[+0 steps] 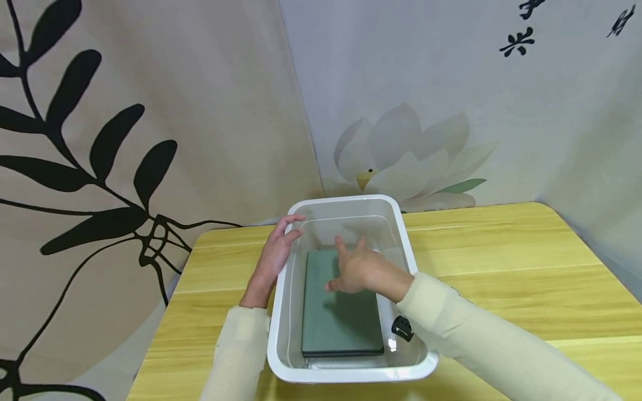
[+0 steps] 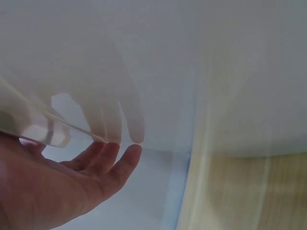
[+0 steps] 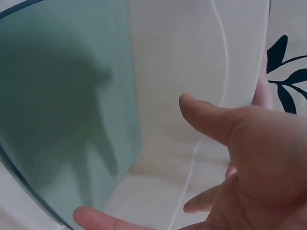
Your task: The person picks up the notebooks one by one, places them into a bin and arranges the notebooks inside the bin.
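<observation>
A white plastic tub (image 1: 283, 372) stands on the table, longer from front to back than it is wide. Flat on its bottom lies a green, book-like rectangle (image 1: 341, 328) with a dark edge. My right hand (image 1: 358, 270), fingers and thumb spread, hovers over the far part of this rectangle and casts a shadow on it. Nothing is between those fingers in the right wrist view. At the tub's left rim rests my left hand (image 1: 275, 250), with digits reaching onto the rim. Seen from the left wrist, its loosely extended fingertips (image 2: 132, 153) meet the glossy outer wall.
The yellow wood-grain table (image 1: 501, 267) extends on both sides of the tub. Behind it hang pale curtains (image 1: 225, 111) printed with dark leaves and a lotus flower. A small black device (image 1: 402, 328) sits at my right wrist, over the tub's right rim.
</observation>
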Demonstrator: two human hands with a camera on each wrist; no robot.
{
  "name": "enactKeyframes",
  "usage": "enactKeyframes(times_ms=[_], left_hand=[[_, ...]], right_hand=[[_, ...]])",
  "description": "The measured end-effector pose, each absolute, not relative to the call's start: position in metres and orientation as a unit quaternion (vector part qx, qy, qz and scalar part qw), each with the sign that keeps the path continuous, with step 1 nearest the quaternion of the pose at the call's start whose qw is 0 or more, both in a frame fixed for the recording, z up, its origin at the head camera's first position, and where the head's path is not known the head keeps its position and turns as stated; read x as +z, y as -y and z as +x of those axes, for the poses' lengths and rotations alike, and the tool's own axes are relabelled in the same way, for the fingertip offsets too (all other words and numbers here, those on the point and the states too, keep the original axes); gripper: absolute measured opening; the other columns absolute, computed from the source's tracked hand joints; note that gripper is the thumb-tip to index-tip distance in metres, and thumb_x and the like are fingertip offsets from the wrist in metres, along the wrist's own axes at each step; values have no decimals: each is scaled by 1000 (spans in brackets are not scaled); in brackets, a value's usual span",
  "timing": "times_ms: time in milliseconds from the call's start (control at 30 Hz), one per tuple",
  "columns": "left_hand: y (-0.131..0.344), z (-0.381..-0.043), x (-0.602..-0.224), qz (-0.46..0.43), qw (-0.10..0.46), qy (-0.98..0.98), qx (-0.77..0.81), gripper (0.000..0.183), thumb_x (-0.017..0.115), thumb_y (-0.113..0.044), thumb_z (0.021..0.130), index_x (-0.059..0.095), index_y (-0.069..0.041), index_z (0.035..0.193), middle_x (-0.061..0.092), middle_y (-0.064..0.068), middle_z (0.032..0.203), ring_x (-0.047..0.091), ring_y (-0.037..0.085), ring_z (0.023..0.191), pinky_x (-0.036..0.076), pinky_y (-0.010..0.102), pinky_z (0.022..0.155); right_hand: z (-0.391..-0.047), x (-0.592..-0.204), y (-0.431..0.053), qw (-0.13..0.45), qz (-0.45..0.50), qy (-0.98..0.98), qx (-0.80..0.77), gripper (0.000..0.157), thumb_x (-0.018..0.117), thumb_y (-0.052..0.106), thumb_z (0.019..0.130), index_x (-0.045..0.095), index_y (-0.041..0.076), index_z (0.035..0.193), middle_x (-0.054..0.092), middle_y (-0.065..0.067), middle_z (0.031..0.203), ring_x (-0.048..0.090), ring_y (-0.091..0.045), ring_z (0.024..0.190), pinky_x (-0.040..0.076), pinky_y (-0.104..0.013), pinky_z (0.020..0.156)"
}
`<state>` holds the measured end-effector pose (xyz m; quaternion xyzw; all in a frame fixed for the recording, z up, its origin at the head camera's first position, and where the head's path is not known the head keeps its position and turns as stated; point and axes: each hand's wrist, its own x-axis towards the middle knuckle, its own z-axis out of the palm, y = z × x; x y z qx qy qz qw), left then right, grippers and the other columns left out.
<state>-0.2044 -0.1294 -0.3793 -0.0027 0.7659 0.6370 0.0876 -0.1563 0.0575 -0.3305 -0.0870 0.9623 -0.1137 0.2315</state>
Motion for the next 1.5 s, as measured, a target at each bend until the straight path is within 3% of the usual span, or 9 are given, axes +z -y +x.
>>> enactKeyframes(times_ms=[267,467,600,767,1033,1133,1200,1267,1500], left_hand=[[136,-206,-378,22,120,-767,630,40,44,-33,104,46,-20,142,41,11,145,51,38,118,51,48,89],[141,-207,-374,30,149,-760,632,46,45,-38,104,42,-26,148,36,8,150,48,38,125,49,51,94],[144,-207,-371,35,152,-756,635,48,46,-38,103,40,-31,150,37,6,151,48,38,127,50,51,94],[148,-205,-366,47,135,-755,639,51,47,-37,103,36,-31,153,36,5,155,46,35,131,47,51,98],[161,-200,-363,49,70,-781,619,51,47,-35,104,36,-23,152,37,4,155,35,24,143,29,53,115],[166,-196,-361,39,53,-790,609,51,47,-34,104,37,-23,152,36,3,156,32,22,145,29,51,115],[170,-192,-358,36,42,-797,601,50,47,-34,104,36,-25,152,35,1,157,31,21,145,30,49,115],[173,-189,-357,34,32,-808,587,51,47,-37,104,36,-28,152,35,0,157,32,21,145,30,50,115],[183,-175,-357,33,-4,-851,523,52,47,-46,102,34,-37,152,37,-2,156,31,21,145,29,54,114]], right_hand=[[-162,-317,-68,234,-115,-952,-161,106,68,55,87,5,12,160,16,-37,156,51,-43,126,46,-53,99],[-161,-299,-80,234,-145,-939,-207,104,65,54,89,1,13,160,23,-30,157,28,-42,145,32,-56,112],[-158,-284,-88,229,-163,-931,-235,105,65,55,89,0,13,160,24,-22,160,25,-36,147,29,-53,115],[-154,-269,-105,199,-185,-927,-257,102,63,55,90,4,12,160,25,-14,162,29,-31,147,29,-51,115],[-139,-263,-146,141,-197,-924,-295,90,56,54,95,9,13,160,25,-15,161,33,-37,144,31,-58,111],[-133,-263,-162,127,-197,-924,-303,85,55,53,96,16,12,159,51,-18,140,62,-31,111,46,-50,96],[-130,-264,-173,119,-196,-921,-314,81,56,51,97,20,13,159,60,-13,113,63,-22,83,50,-41,81],[-128,-266,-184,112,-191,-921,-320,77,56,50,98,23,16,158,61,-6,101,58,-13,71,47,-35,71],[-121,-281,-213,48,-169,-920,-349,70,50,44,102,17,23,160,57,-15,139,66,-30,113,51,-54,90]])
